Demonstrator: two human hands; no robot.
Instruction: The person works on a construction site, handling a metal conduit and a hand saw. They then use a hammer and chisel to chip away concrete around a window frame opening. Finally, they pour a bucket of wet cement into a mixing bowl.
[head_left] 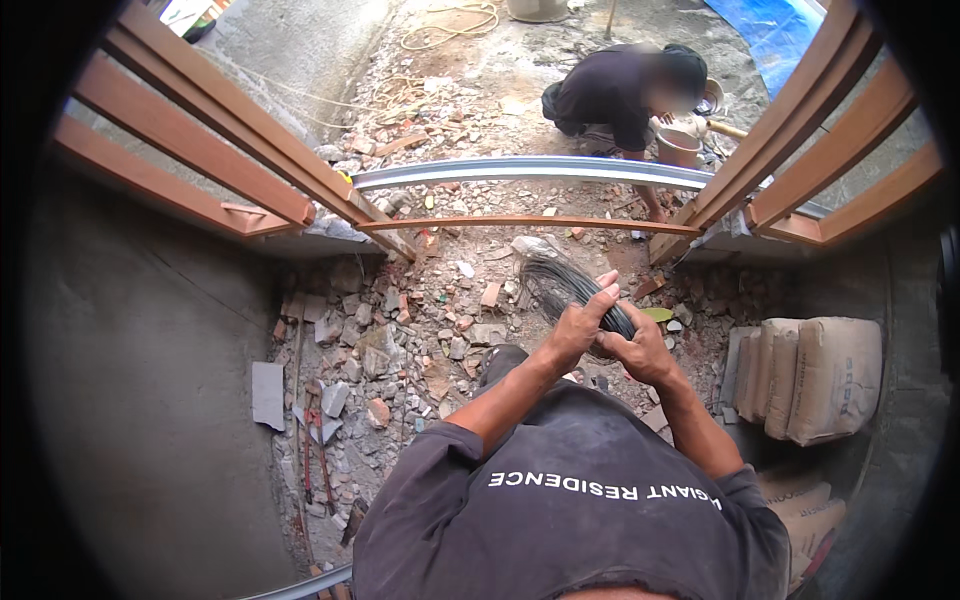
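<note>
A bundle of thin dark wire [560,282] is gripped between my two hands in front of my chest. My left hand [580,328] is closed around its near part, with the thumb and fingers pointing away from me. My right hand [642,345] closes on the same end from the other side, touching the left. Beyond my hands, the wire's loose strands fan out to the far left. Next to that far end lies a pale, crumpled piece [535,245], which I cannot make out clearly.
Broken brick and rubble [375,350] cover the ground. A wooden frame [335,190], a metal channel [530,170] and a thin wooden bar [530,223] cross ahead. Past them a person [615,95] crouches by a bucket [680,147]. Paper sacks [835,380] stand right; a long-handled red tool [318,450] lies left.
</note>
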